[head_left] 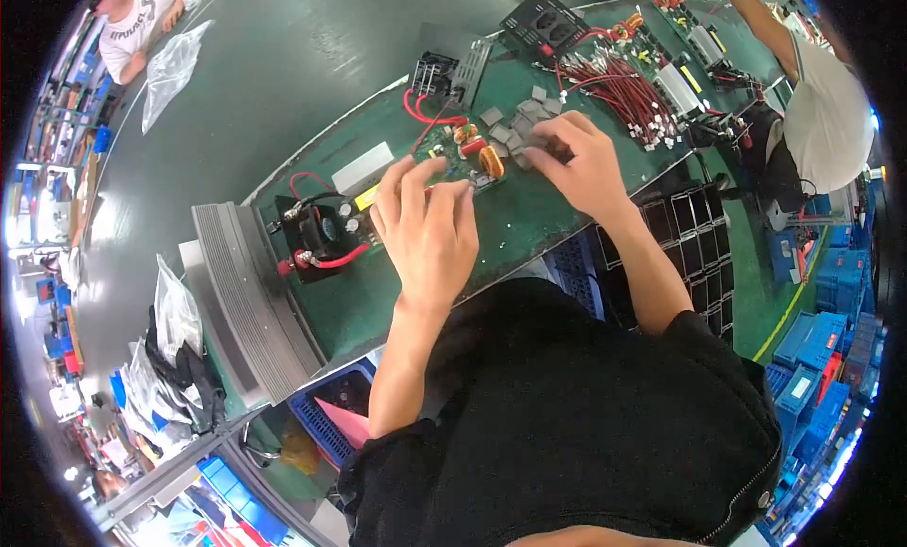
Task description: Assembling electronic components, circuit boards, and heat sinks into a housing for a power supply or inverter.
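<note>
My left hand [430,230] lies over a circuit board [444,152], its fingers bent and spread apart, hiding much of the board. Copper-wound coils [491,162] and a red component show beyond the fingertips. To its left the same assembly carries a white block [363,169], a black end panel with a fan [321,228] and thick red wires. My right hand [586,164] is at the near right side of a pile of grey square pads [515,127]. Its thumb and fingers are curled together, and what lies between them is too dark to make out.
Ribbed grey metal housings [250,297] stand at the table's left end. Farther right lie a bundle of red wires [624,94], a black socket panel [543,25] and more boards. A co-worker [822,112] sits at the right. Black crates [685,245] stand below the near edge.
</note>
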{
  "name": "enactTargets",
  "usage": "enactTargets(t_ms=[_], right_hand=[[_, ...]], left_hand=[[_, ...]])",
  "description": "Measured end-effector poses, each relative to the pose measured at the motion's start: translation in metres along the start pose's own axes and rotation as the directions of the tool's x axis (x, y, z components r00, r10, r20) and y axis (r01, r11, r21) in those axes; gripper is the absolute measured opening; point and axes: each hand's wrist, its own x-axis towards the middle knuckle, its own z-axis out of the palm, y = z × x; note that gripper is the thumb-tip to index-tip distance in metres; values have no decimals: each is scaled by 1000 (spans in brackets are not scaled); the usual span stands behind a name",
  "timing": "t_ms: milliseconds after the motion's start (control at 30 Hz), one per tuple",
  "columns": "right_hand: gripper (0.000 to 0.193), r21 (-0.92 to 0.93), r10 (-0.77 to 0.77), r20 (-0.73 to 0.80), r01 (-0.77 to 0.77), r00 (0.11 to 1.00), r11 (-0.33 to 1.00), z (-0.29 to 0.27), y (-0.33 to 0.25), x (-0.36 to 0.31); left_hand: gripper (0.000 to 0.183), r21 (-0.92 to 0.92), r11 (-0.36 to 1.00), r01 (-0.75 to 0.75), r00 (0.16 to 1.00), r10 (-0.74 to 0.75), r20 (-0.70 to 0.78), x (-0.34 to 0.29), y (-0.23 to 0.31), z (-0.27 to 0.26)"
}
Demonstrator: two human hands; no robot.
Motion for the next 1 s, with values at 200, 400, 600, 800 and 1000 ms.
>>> enactTargets(t_ms=[200,400,600,800,1000], right_hand=[[12,160,102,-87,-88,991,983,-15,8,0],[14,262,155,-164,-108,974,959,-6,7,0],[15,251,221,-160,-177,962,952,-8,0,-4],[17,273,36,-192,19,981,962,-15,-7,3],[29,-63,-51,-86,46,995,997,-26,-29,-7]], left_hand=[[15,92,995,-32,999,33,-7,3,3,5],[20,194,981,9,997,-22,69,-8,-3,1],[27,146,989,10,999,-17,45,-8,-4,1],[43,187,981,49,999,-49,-8,-7,-7,5],[71,197,971,137,987,-117,-107,-7,-7,5]])
